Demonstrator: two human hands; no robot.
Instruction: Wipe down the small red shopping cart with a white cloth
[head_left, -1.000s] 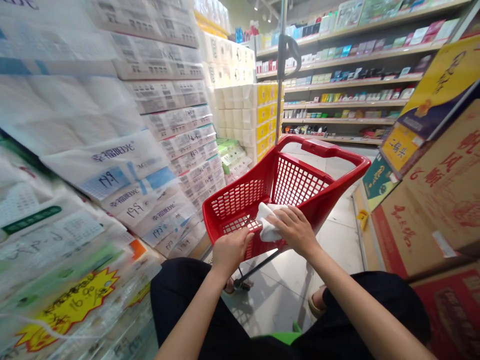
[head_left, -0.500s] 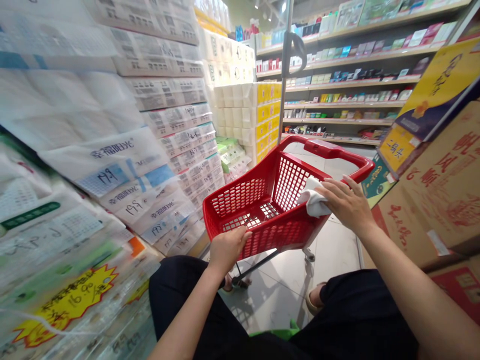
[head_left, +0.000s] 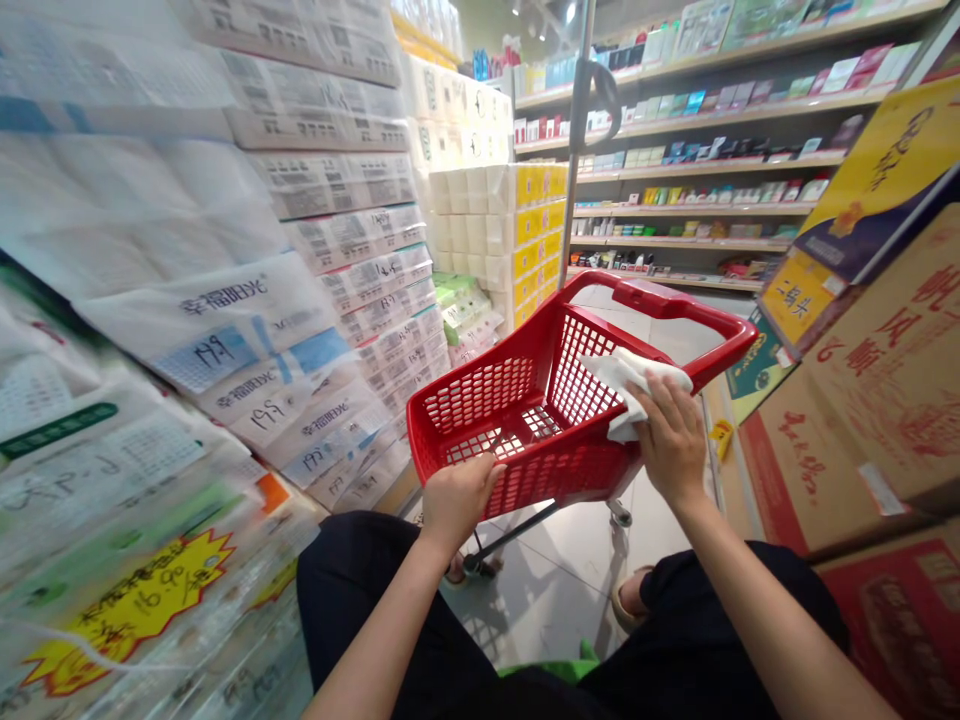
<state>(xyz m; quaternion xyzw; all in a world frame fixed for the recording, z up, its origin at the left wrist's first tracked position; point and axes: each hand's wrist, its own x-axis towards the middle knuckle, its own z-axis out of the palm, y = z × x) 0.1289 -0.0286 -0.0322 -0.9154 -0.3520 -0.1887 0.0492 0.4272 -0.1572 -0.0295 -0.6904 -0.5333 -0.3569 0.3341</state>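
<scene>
A red shopping cart (head_left: 540, 482) with a perforated plastic basket stands in front of me, its handle toward the far right. My left hand (head_left: 459, 500) is closed over the near rim of the basket, thumb on the outside. At the basket's right side, my right hand (head_left: 671, 440) presses a white cloth (head_left: 622, 372) against the rim near the handle's base. The cloth is bunched under the fingers and hangs partly over the inside of the basket. Inside the basket only the red grid floor shows.
Stacked tissue packs (head_left: 255, 330) rise close on the left. Cardboard cartons (head_left: 862, 400) line the right. A metal pole (head_left: 576, 140) stands behind the cart, with stocked shelves (head_left: 690, 210) beyond. Below me is part of a green seat (head_left: 555, 668).
My right hand has moved left and turned more upright, off the handle's base. The cloth has spread out along the rim. My left hand keeps its place on the basket.
</scene>
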